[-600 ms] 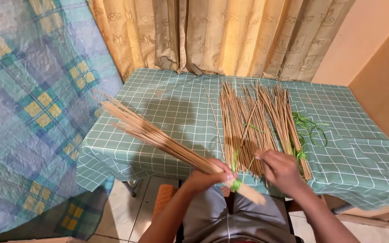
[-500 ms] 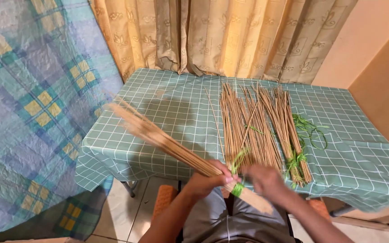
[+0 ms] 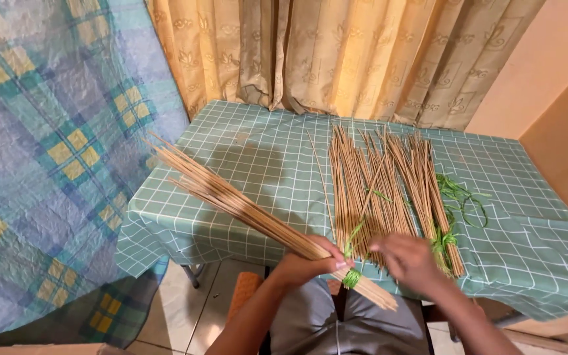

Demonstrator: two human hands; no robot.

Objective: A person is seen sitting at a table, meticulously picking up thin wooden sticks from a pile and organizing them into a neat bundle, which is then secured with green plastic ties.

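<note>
Bundle (image 3: 231, 197) of thin tan sticks, gripped near its bound end by left hand (image 3: 310, 263), fingers wrapped fully round it. Fans out up and to the left, past the edge of table (image 3: 264, 151), tips hanging over the gap beside blue checked sheet (image 3: 47, 164). Bound by green tie (image 3: 351, 278) just beyond the left hand's fingers; short butt ends poke out past it toward the lap. Right hand (image 3: 409, 261) blurred, close to the tie and over the near ends of loose sticks (image 3: 369, 190); fingers half curled, whether pinching a strand cannot be told. Loose sticks spread lengthwise on the teal grid tablecloth, from the near edge toward curtain (image 3: 336, 59). Second tied bundle (image 3: 428, 190) just right of them, knotted with green near its lower end. Coil of green string (image 3: 461, 200) lying on the cloth further right. Tiled floor (image 3: 192, 309) below the table's left corner.
</note>
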